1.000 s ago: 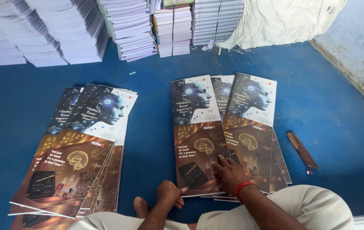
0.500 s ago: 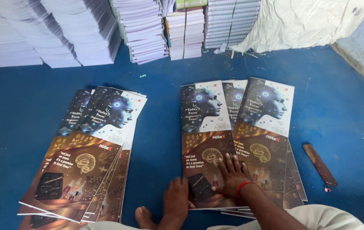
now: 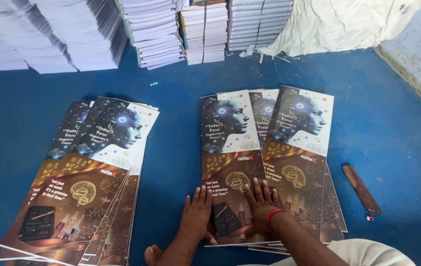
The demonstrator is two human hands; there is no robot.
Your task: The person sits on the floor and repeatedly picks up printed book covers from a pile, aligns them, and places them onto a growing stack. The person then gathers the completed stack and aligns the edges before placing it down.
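Both hands flat on the near end of the top printed cover sheet, which lies on the blue floor in front of the person's knees. Left hand palm down at the sheet's left edge, fingers straight and close together, gripping nothing. Right hand palm down just beside it, fingers slightly spread, red band at the wrist. Sheet tops a fanned pile. Second fanned pile well apart to the left. Brown strip on floor at right. White paper stacks along the far side.
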